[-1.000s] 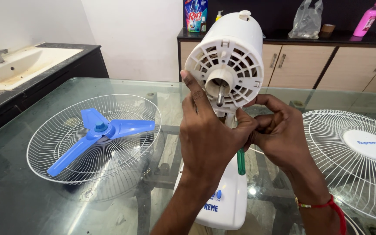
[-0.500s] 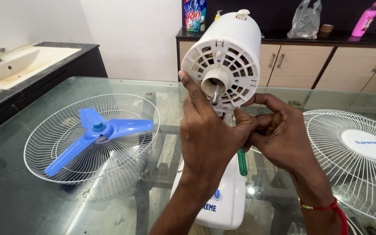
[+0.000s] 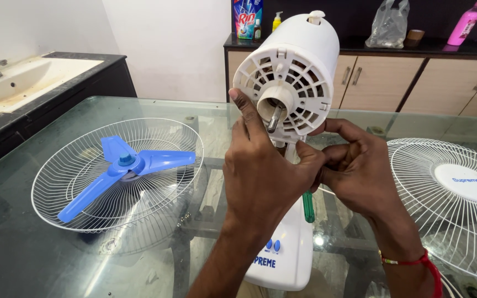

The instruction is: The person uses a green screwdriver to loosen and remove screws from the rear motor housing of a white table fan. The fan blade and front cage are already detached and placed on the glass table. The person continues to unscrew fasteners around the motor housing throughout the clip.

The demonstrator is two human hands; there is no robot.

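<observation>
The head view looks down on a glass tabletop (image 3: 56, 259). At the centre of the frame stands a white fan motor (image 3: 291, 72), its vented face and bare metal shaft (image 3: 273, 118) turned toward the camera, above a white base (image 3: 282, 248) with blue buttons at the lower centre.

The left hand (image 3: 260, 171) rises from the bottom centre; its fingers rest against the left rim of the motor face and its thumb reaches right, just under the motor. The right hand (image 3: 360, 171), a red thread around its wrist, is curled closed at the neck below the motor, touching the left thumb. A green screwdriver (image 3: 308, 207) handle hangs just under the two hands; which hand grips it cannot be told.

On the left of the frame a white wire guard (image 3: 73, 209) lies flat with a blue blade (image 3: 125, 168) in it. At the right edge lies a second guard (image 3: 459, 215) with a white centre disc. A sink (image 3: 23, 77) sits at the upper left, and a cabinet (image 3: 387, 83) with bottles and a plastic bag runs along the top right.
</observation>
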